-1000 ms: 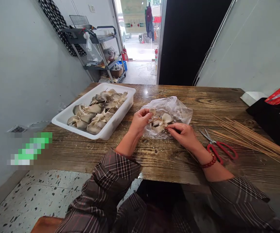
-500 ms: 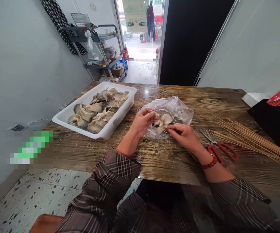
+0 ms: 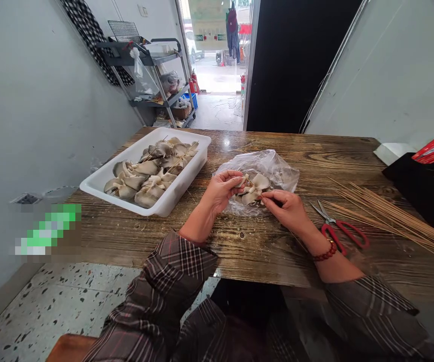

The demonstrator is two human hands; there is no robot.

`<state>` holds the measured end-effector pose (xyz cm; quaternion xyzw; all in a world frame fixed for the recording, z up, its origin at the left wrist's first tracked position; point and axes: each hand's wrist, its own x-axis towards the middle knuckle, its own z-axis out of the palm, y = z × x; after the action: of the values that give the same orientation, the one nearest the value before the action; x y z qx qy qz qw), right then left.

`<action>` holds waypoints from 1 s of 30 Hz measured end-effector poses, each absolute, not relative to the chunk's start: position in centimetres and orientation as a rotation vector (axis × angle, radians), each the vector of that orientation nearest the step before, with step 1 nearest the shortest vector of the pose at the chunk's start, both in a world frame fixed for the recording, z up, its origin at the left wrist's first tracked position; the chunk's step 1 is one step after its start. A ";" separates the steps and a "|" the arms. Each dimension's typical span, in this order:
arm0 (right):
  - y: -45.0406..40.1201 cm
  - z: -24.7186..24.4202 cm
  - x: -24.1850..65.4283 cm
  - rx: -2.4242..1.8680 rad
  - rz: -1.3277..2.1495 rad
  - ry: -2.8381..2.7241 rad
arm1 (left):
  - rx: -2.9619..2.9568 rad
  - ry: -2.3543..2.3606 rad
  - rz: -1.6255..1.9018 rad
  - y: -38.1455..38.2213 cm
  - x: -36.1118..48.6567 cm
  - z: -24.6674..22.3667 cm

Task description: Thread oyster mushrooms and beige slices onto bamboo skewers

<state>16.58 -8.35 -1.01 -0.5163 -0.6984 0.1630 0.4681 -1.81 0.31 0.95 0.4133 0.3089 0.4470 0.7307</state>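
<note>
Over a clear plastic bag (image 3: 277, 168), my left hand (image 3: 224, 190) pinches a pale mushroom piece (image 3: 243, 182). My right hand (image 3: 285, 207) is closed at the right side of the mushrooms (image 3: 255, 188); its fingertips seem to grip a thin skewer, mostly hidden by the fingers and mushrooms. More grey-beige mushrooms lie in and around the bag. To the left, a white tray (image 3: 172, 198) holds several bunches of skewered oyster mushrooms (image 3: 151, 171).
Red-handled scissors (image 3: 343, 231) lie right of my right hand. Beyond them is a pile of bamboo skewers (image 3: 398, 216). A black box (image 3: 420, 188) with red packets stands at the right edge. A grey cart (image 3: 152, 60) stands behind the wooden table (image 3: 187, 241).
My hands keep nearly the same places, with the fingers shifted slightly around the mushrooms. The mushroom between them has turned a little. The tray and scissors remain still.
</note>
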 end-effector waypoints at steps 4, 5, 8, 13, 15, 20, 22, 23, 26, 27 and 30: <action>-8.4 -1.0 16.6 -1.269 0.403 -1.736 | 0.874 0.693 1.016 0.4 -1.9 1.1; -8.4 -1.0 16.6 -1.270 0.409 -1.740 | 0.873 0.695 1.023 0.4 -1.9 1.1; -8.4 -1.1 16.7 -1.272 0.427 -1.735 | 0.892 0.689 1.039 0.5 -1.9 1.0; -8.3 -1.2 16.7 -1.292 0.431 -1.717 | 0.989 0.705 1.088 0.4 -1.7 0.9; -8.3 -1.2 16.7 -1.300 0.425 -1.709 | 1.061 0.737 1.122 0.2 -1.5 1.0; -8.2 -1.3 16.6 -1.297 0.414 -1.700 | 1.265 0.821 1.242 -0.1 -1.1 1.1; -8.2 -1.3 16.6 -1.292 0.414 -1.698 | 1.303 0.835 1.267 -0.1 -1.0 1.1; -8.2 -1.3 16.6 -1.289 0.414 -1.696 | 1.317 0.838 1.267 -0.1 -1.0 1.0; -8.2 -1.4 16.5 -1.277 0.419 -1.683 | 1.345 0.840 1.242 -0.1 -1.1 1.0; -8.2 -1.4 16.5 -1.272 0.421 -1.678 | 1.351 0.840 1.234 -0.1 -1.0 1.0; -8.1 -1.4 16.4 -1.268 0.431 -1.656 | 1.344 0.819 1.199 -0.5 -0.9 1.1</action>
<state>16.42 -8.12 -1.36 -0.5209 -0.6802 0.1768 0.4845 -0.86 -0.46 1.06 0.5677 0.3460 0.5063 0.5492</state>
